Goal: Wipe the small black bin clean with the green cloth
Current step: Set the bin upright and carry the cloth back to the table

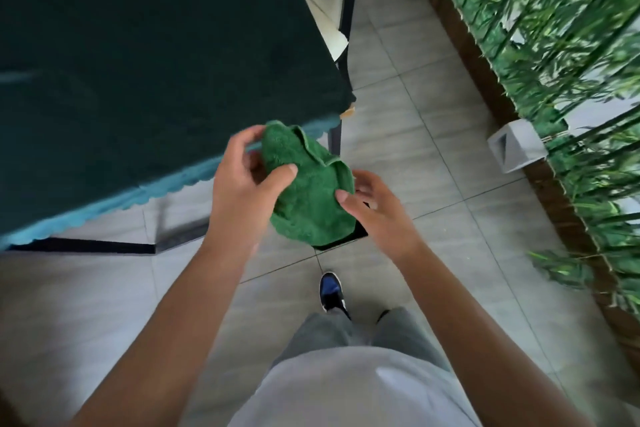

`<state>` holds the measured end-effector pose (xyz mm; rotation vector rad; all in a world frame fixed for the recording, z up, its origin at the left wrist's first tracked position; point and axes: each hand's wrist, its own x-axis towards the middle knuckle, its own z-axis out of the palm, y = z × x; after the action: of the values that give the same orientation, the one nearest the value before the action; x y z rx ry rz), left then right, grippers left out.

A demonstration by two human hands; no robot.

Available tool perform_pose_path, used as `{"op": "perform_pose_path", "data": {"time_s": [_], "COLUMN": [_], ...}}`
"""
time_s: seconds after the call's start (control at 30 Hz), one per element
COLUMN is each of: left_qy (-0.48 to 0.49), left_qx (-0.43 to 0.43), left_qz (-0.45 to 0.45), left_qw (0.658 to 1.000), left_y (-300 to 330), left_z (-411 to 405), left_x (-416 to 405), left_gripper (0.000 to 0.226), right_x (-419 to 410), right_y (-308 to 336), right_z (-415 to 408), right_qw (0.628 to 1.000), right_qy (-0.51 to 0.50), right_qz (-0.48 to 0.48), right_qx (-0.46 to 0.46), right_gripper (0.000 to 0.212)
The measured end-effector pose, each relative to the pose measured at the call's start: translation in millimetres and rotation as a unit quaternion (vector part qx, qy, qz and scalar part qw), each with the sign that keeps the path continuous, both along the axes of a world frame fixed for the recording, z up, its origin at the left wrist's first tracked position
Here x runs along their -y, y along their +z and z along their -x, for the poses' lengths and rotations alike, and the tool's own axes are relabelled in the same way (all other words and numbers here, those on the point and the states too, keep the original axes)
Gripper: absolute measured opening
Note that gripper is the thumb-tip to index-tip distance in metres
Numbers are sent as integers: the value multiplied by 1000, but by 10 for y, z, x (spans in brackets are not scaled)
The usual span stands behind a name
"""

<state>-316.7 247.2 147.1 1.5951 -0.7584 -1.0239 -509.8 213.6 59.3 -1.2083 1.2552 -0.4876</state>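
Note:
A bunched green cloth hangs in front of me at waist height. My left hand grips its upper left part, thumb pressed on the front and fingers curled behind. At the cloth's right edge, my right hand touches it with thumb and fingertips. Below the cloth, on the floor, only a dark corner of the small black bin shows; the cloth hides the rest of it.
A table under a dark green cover with a blue scalloped hem fills the upper left, its dark legs standing by the bin. A leafy hedge in a brown-edged planter runs down the right. Grey floor tiles lie between. My shoe is below the bin.

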Motion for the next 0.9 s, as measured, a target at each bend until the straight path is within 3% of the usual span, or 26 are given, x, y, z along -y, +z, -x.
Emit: {"op": "perform_pose_path", "data": {"time_s": [0.13,0.23,0.27,0.4,0.5,0.63,0.77,0.9], "left_qy": [62,87,94,147,166,194,148,126], "left_qx": [-161,-291,-321,-354,-343,-352,-388,-201], "left_qz": [16,26,31,25,35,66,46,-50], "left_qw": [985,952,942,923,924,913,909,970], "left_y": [92,37,0,-147,-205,-218,-291,-434], "left_z": [-126,-198,-219,-271,-350,-602,-972,-1406], "left_x": [111,200,233,395,493,546,607,877], "left_gripper": [42,40,43,57,62,64,46,57], "right_x": [27,82,122,504,939,1424,1849,2185], "right_y": [1,-87,-94,-76,-7,76,301,365], "right_z": [-86,-187,-247,-499,-707,-998,-1342,-1850], "right_qw": [994,967,954,898,907,971,982,963], "right_qy": [-19,-47,-54,-92,-92,1,128,214], "right_qz": [-85,-204,-236,-288,-249,-106,57,140], "right_qx": [67,142,176,319,328,214,130,88], "right_gripper": [60,96,96,64,56,69,59,54]}}
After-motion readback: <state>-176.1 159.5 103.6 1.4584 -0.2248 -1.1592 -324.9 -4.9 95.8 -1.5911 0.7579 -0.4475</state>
